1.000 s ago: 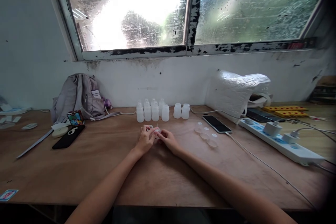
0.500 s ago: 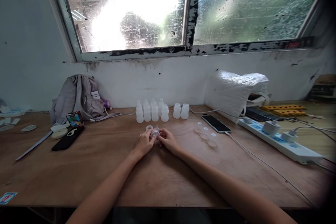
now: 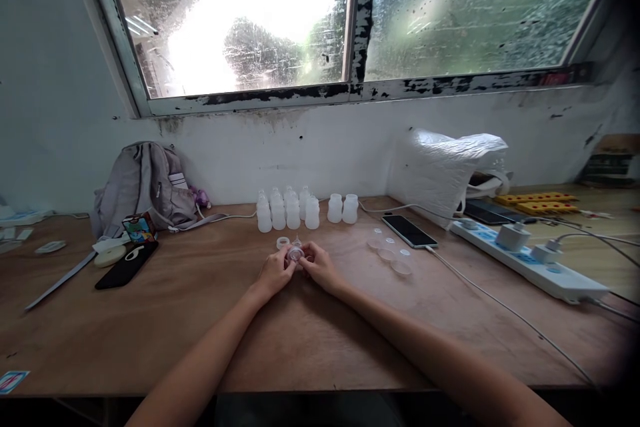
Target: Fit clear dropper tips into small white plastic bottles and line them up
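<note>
My left hand (image 3: 275, 273) and my right hand (image 3: 321, 269) meet over the middle of the wooden table. Pinched between the fingers of both is a clear bottle nipple (image 3: 296, 253), its thin tip pointing away from me. A white ring (image 3: 283, 242) lies on the table just beyond my left fingers. Behind it stands a group of several white bottles (image 3: 293, 215), most topped with clear nipples. Two open-topped bottles (image 3: 343, 209) are to their right. Right of my hands lie clear round covers (image 3: 386, 255) and small white discs (image 3: 391, 240).
A phone (image 3: 410, 231) on a charging cable lies at the right, near a white power strip (image 3: 530, 260) and a silvery padded bag (image 3: 435, 177). Leftward are a grey backpack (image 3: 145, 187), a small colourful box (image 3: 140, 228), a tape roll (image 3: 110, 256) and a black phone (image 3: 127, 267).
My right fingers have closed in slightly around the nipple, which has tilted a little. The whole view has shifted slightly; the things on the table stay in place.
</note>
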